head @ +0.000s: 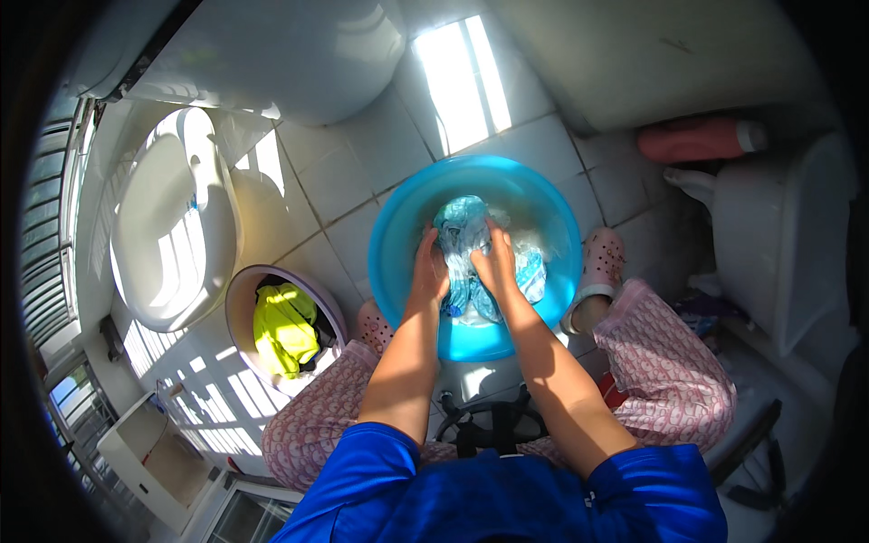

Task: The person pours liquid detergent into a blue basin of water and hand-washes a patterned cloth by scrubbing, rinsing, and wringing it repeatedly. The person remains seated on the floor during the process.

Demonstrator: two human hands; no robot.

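A round blue plastic basin (388, 254) stands on the floor between my feet, with some water in it. Wet light-blue patterned cloth (463, 220) is bunched up in the basin, and more of it spreads towards the right (531, 271). My left hand (430, 266) grips the bunch along its left side. On the right side, my right hand (497, 261) holds the same bunch, thumb pointing inward. The palms face each other with the cloth between them. Parts of the fingers are hidden behind the fabric.
Left of the basin, a purple-rimmed tub (237, 305) holds a neon-yellow garment (284, 326) and dark cloth. A white baby bath (136, 237) leans by the wall. At right are a pink bottle (692, 140) and a white plastic container (750, 197). Tiled floor (333, 163) surrounds the basin.
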